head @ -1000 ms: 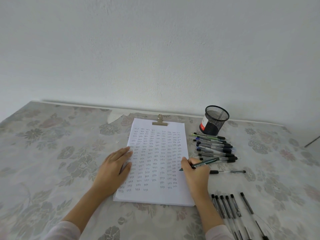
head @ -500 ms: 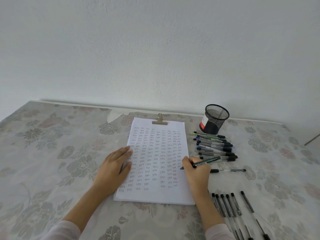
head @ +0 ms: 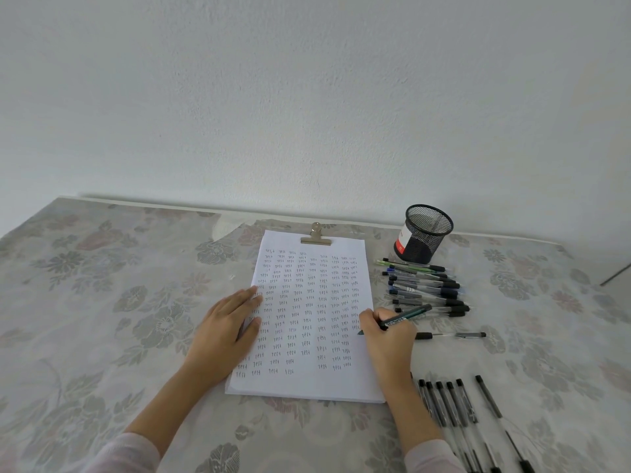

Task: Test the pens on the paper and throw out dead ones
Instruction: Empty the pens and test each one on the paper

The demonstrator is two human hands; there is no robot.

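A white sheet of paper (head: 307, 384), clipped at its top and filled with small handwritten marks, lies on the flowered tablecloth. My left hand (head: 222, 331) rests flat on the paper's left edge, fingers spread. My right hand (head: 387, 339) grips a dark green pen (head: 406, 316) whose tip touches the paper near its right edge. A pile of several pens (head: 423, 286) lies right of the paper. One single pen (head: 450, 335) lies apart just below the pile. Several black pens (head: 447, 404) lie in a row at the lower right.
A black mesh pen cup (head: 425, 233) with a red and white label stands at the back right, beyond the pen pile. A metal clip (head: 316, 237) holds the top of the paper. The white wall rises close behind the table's far edge.
My right hand with the pen has shifted very slightly along the paper's right edge. My left hand has stayed flat in place.
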